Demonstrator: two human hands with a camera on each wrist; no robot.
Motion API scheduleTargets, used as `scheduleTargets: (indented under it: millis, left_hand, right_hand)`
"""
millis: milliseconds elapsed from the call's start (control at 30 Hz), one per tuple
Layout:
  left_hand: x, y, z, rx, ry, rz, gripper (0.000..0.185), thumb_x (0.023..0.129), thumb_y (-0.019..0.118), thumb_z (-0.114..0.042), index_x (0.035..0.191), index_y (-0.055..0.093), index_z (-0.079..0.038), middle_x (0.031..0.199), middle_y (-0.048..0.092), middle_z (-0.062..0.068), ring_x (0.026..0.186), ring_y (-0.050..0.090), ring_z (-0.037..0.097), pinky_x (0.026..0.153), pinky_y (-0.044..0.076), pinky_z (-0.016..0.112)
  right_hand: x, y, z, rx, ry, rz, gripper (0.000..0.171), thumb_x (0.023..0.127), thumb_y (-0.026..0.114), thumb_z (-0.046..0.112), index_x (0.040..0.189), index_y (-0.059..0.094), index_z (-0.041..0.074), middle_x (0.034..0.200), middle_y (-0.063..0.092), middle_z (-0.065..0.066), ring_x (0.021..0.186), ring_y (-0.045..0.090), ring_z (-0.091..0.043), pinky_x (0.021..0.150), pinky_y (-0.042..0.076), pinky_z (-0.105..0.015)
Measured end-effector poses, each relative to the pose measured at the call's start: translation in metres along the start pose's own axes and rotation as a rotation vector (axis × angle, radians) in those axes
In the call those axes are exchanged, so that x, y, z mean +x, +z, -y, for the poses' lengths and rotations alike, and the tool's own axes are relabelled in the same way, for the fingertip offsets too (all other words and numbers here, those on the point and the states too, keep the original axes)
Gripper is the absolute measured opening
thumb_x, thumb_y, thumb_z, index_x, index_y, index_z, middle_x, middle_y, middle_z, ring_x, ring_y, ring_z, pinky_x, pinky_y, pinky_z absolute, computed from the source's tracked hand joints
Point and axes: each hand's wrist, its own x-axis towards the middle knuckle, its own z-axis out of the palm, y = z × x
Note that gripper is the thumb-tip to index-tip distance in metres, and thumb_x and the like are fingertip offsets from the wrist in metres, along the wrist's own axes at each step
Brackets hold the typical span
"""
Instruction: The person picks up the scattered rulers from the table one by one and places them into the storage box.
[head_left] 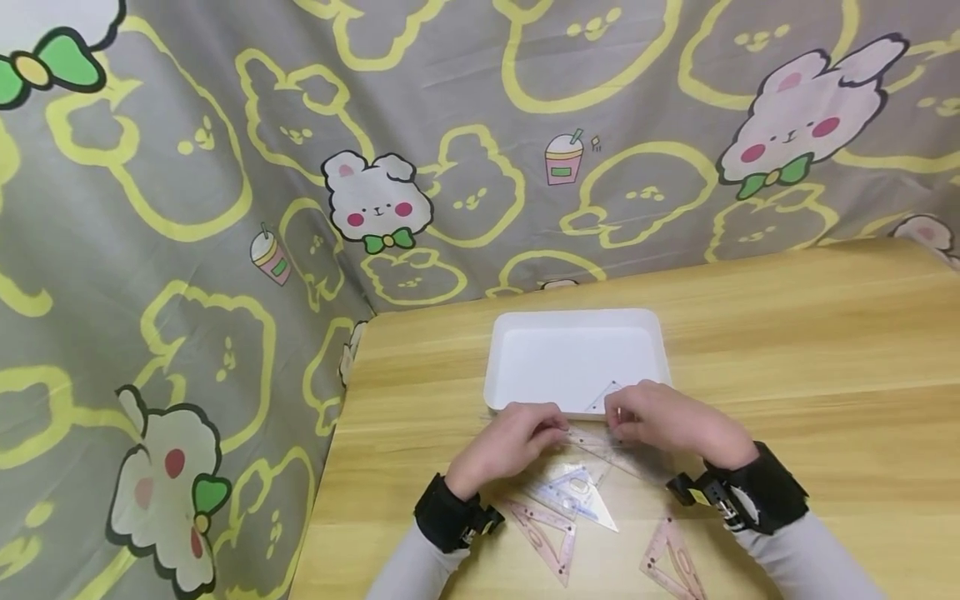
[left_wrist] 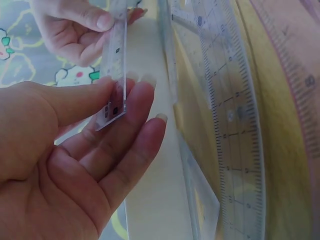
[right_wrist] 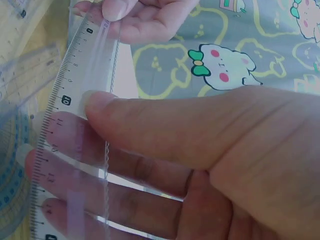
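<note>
Both hands, left hand (head_left: 508, 443) and right hand (head_left: 666, 421), pinch 1 clear plastic ruler (right_wrist: 85, 85) above white tray (head_left: 525, 333).

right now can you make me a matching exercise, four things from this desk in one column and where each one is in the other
Things:
1. clear ruler
2. white tray
3. pink set square
4. left hand

Places:
A. flat on the table by the left wrist
B. held between both hands
C. pinching one end of the ruler
D. on the table beyond the hands

Pairs: 1-B, 2-D, 3-A, 4-C
</note>
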Motion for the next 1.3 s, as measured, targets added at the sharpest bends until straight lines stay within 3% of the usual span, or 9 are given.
scheduleTargets:
  millis: [433, 633, 800, 1033, 1300]
  left_hand:
    - [0.005, -0.004, 0.001, -0.052, 0.045, -0.157, 0.011, 0.105, 0.065, -0.016, 0.107, 0.075, -0.012, 0.100, 0.076, -0.004, 0.086, 0.063, -0.003, 0.079, 0.052, 0.015]
    - [0.014, -0.012, 0.000, -0.110, 0.039, -0.190, 0.012, 0.105, 0.065, -0.015, 0.110, 0.074, -0.008, 0.098, 0.077, 0.001, 0.084, 0.065, 0.002, 0.077, 0.053, 0.018]
    - [0.019, -0.020, 0.004, -0.120, 0.010, -0.232, 0.016, 0.105, 0.064, -0.012, 0.117, 0.071, -0.005, 0.097, 0.077, 0.009, 0.080, 0.066, 0.005, 0.073, 0.052, 0.020]
    - [0.017, -0.029, 0.022, -0.097, -0.052, -0.300, 0.014, 0.105, 0.064, -0.011, 0.114, 0.073, -0.005, 0.105, 0.073, 0.006, 0.090, 0.068, 0.012, 0.083, 0.056, 0.026]
    - [0.011, -0.039, 0.037, -0.030, -0.078, -0.324, 0.010, 0.102, 0.067, -0.008, 0.106, 0.076, -0.007, 0.103, 0.075, 0.005, 0.092, 0.067, 0.017, 0.084, 0.055, 0.028]
  right_hand:
    - [-0.002, -0.011, -0.006, 0.022, 0.029, -0.064, 0.016, 0.096, 0.072, 0.008, 0.085, 0.065, 0.018, 0.080, 0.065, 0.011, 0.073, 0.054, -0.005, 0.069, 0.048, -0.028]
    - [-0.003, -0.016, -0.006, -0.048, 0.039, -0.172, 0.020, 0.095, 0.073, 0.007, 0.084, 0.065, 0.021, 0.078, 0.064, 0.012, 0.072, 0.056, -0.006, 0.068, 0.050, -0.029]
    - [0.005, -0.019, -0.007, -0.064, 0.019, -0.297, 0.013, 0.094, 0.075, 0.005, 0.088, 0.071, 0.016, 0.081, 0.068, 0.009, 0.075, 0.062, -0.008, 0.067, 0.053, -0.030]
    - [0.030, -0.004, -0.014, -0.026, 0.003, -0.426, 0.009, 0.091, 0.079, 0.002, 0.090, 0.075, 0.010, 0.087, 0.072, 0.003, 0.080, 0.068, -0.014, 0.074, 0.059, -0.036]
    - [0.047, 0.021, -0.024, 0.013, -0.027, -0.479, 0.012, 0.090, 0.077, -0.004, 0.097, 0.079, 0.005, 0.095, 0.077, -0.006, 0.086, 0.072, -0.023, 0.078, 0.061, -0.041]
